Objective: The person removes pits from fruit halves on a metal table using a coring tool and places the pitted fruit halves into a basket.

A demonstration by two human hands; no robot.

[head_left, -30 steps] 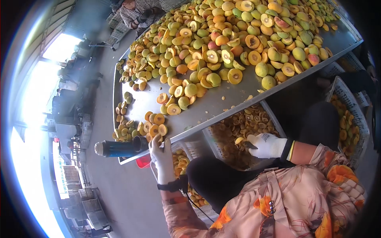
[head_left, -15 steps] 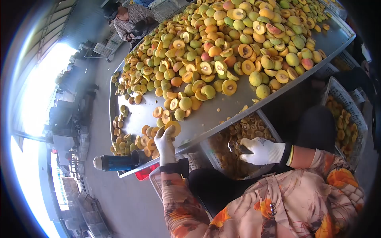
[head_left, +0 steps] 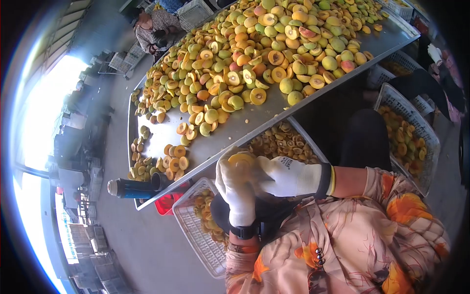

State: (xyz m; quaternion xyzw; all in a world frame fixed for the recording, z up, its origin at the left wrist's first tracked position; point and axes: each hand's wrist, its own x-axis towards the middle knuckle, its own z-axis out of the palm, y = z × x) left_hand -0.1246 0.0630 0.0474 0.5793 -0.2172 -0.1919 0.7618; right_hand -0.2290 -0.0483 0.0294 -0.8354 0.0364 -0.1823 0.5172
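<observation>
1. Head view, room first: a wide hall with a grey floor [head_left: 137, 240] and strong daylight pouring through bright openings [head_left: 36, 240] on the left
2. Metal table [head_left: 164, 131], slanting across the scene, is smooth and shiny with a narrow rim; a broad heap of halved fruit [head_left: 245, 63], green to orange, covers much of it, and loose halves would probably slide easily on the bare metal; another person [head_left: 157, 29] is beyond its far side
3. Around the knees are a white crate [head_left: 188, 228] at left, a second crate [head_left: 427, 169] at right, and a bin [head_left: 310, 140] below the near table edge, all holding fruit pieces; a blue cylinder [head_left: 134, 188] sits at the table's near corner, above a red container [head_left: 169, 203]
4. Left hand [head_left: 237, 191], in a white glove, is raised before the body, its fingers curled around one piece
5. Right hand [head_left: 289, 176], gloved too, comes against that piece from the right; its fingertips are blurred, so I cannot tell whether they pinch anything
6. Cut fruit [head_left: 241, 160] is up between both hands, near the table edge; it should be light and fairly firm, with a wet, slippery face that bruises under hard pressure, so the surest hold is likely around the skin side, palm beneath, fingertips at the rim
</observation>
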